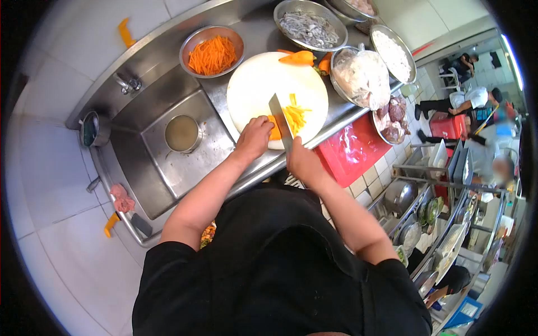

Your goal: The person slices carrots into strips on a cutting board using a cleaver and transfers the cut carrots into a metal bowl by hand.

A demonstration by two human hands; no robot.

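My right hand (303, 161) is closed round the handle of a broad-bladed kitchen knife (280, 119). The blade points away from me and stands beside an orange bell pepper piece (274, 129). Curled fingers of my left hand (255, 138) press that piece onto the round white cutting board (249, 84). To the right of the blade lies a small heap of yellow-orange pepper strips (295, 115). A larger orange bell pepper (298, 58) rests at the board's far edge, with more pepper (324, 64) just beyond it.
Left of the board is a steel sink (148, 168) holding a pot of cloudy liquid (182, 134). Behind stand bowls of shredded carrot (213, 55) and greyish strips (308, 29). A bagged pale food bowl (360, 75) sits right. Several people work beyond the rack (448, 185).
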